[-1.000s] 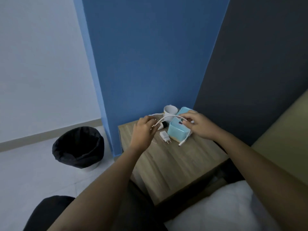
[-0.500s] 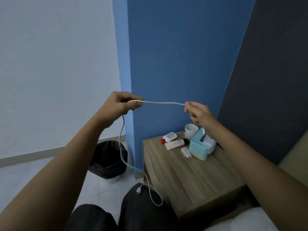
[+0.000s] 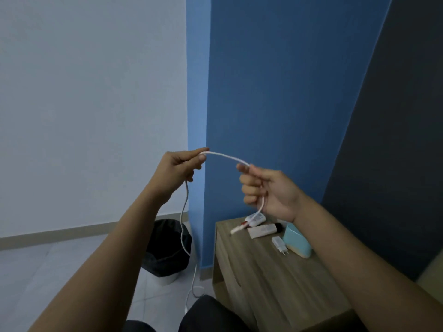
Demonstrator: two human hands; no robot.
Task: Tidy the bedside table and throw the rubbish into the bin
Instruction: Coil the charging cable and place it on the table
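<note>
I hold a white charging cable (image 3: 226, 156) up in the air between both hands. My left hand (image 3: 178, 168) pinches it at the left, and a long length hangs from that hand down past the black bin (image 3: 167, 250) to my lap. My right hand (image 3: 266, 191) grips it at the right, with a short end and plug dangling over the wooden bedside table (image 3: 275, 279). On the table lie a white charger plug (image 3: 280, 244), a white tube (image 3: 262, 230), a small red-capped bottle (image 3: 255, 219) and a light blue tissue box (image 3: 297, 240).
The bin with its black liner stands on the pale tiled floor left of the table, against the blue wall. A dark grey wall rises at the right. My dark trouser legs (image 3: 211, 315) are at the bottom edge.
Both hands lifted the cable off the table and drew it out. Since half a second ago the right hand has taken more cable, so a short end hangs below it and the hands are closer together.
</note>
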